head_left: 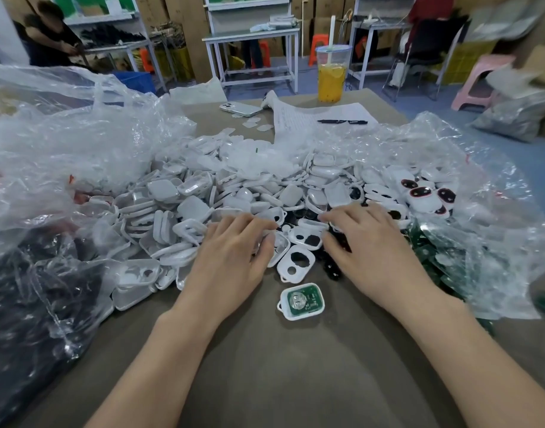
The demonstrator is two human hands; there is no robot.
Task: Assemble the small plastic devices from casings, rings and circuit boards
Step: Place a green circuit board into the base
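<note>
A big heap of white plastic casings (203, 199) covers the middle of the brown table (280, 366). My left hand (234, 251) lies palm down at the heap's near edge, fingers curled over a white casing piece (280, 247); the grip itself is hidden. My right hand (367, 242) reaches into the pile over small black rings (331, 270), fingers bent down among them. A white casing with two holes (297, 262) lies between my hands. In front of it sits a casing with a green circuit board (302, 301) inside. Loose green boards (431, 257) lie in a bag at the right.
Crumpled clear plastic bags (64, 143) rise at the left and right. Finished units with dark faces (422, 196) lie at the back right. A phone (240, 109), a paper with a pen (342, 121) and a drink cup (331, 75) stand at the far edge. A person works at the back left.
</note>
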